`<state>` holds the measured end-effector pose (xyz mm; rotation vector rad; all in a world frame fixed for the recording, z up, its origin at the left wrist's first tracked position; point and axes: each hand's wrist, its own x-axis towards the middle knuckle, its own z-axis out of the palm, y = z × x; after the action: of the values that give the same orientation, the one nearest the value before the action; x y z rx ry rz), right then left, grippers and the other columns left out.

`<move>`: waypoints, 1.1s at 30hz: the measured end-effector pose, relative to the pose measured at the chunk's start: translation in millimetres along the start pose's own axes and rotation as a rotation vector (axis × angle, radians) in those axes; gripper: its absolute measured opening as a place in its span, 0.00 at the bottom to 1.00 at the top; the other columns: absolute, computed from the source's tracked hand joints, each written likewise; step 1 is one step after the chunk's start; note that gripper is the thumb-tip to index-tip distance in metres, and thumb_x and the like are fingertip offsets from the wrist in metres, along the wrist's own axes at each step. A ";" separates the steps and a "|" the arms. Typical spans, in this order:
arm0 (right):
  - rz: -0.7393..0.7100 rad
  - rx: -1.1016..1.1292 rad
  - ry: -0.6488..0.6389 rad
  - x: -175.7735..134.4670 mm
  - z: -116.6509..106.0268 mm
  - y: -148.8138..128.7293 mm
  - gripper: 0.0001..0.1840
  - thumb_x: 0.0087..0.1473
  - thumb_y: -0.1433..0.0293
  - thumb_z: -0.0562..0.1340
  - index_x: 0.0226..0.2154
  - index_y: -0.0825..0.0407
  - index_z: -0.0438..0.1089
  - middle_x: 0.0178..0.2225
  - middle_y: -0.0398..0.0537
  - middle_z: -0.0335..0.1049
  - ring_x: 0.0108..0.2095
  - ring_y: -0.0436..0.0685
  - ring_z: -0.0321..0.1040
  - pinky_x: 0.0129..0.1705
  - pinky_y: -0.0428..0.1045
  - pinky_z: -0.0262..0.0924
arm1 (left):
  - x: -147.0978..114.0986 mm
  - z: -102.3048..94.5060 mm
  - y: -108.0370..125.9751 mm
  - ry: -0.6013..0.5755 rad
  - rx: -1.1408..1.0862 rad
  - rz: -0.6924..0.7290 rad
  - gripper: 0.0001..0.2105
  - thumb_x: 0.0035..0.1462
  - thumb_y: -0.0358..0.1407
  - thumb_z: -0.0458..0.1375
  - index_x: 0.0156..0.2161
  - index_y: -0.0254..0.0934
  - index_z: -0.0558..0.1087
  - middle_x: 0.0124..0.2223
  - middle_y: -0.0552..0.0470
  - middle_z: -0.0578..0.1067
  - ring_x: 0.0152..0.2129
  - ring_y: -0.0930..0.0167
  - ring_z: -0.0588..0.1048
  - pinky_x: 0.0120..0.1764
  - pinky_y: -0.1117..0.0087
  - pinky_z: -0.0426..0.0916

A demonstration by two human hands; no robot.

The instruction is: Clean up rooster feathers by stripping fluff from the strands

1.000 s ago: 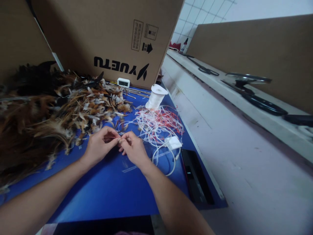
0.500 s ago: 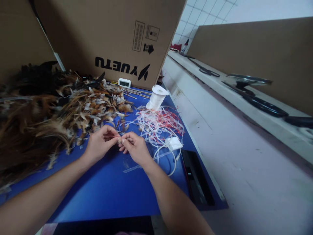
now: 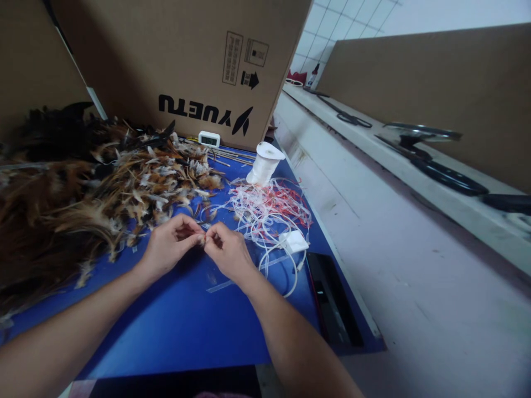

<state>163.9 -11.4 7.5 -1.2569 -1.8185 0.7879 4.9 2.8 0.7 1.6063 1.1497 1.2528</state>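
My left hand (image 3: pixel 173 243) and my right hand (image 3: pixel 227 249) meet fingertip to fingertip over the blue table (image 3: pixel 178 326). Both are closed in a pinch. Whatever sits between the fingertips is tiny and mostly covered by them, so its kind does not show. To the left of my left hand spreads a large pile of brown, black and white feathers (image 3: pixel 136 188). Beyond my right hand lies a tangle of white and red plastic strips (image 3: pixel 269 204), with a white spool (image 3: pixel 264 165) standing at its back edge.
A white charger (image 3: pixel 293 241) with a looped cable lies right of my hands, near a dark flat device (image 3: pixel 335 301). Behind stand a small white digital display (image 3: pixel 209 139), thin sticks (image 3: pixel 236 157) and a big cardboard box (image 3: pixel 186 61). A ledge (image 3: pixel 373 135) on the right carries scissors (image 3: pixel 352 120).
The fingers of my right hand have curled in more tightly against the left fingertips. The view has shifted very slightly; the things on the table lie as before.
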 end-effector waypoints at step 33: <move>0.173 0.284 0.005 0.2 5.1 8.5 0.03 0.53 0.68 0.55 0.29 0.50 0.60 0.21 0.38 0.68 0.20 0.48 0.66 0.23 0.43 0.60 | 1.0 -0.9 0.2 0.049 -0.152 -0.100 0.11 0.46 0.35 0.65 0.32 0.35 0.69 0.28 0.54 0.76 0.26 0.72 0.77 0.32 0.71 0.74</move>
<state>163.4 -8.8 -2.0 -1.2363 -1.5427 1.0954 4.1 3.7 1.3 1.3972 1.1224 1.2886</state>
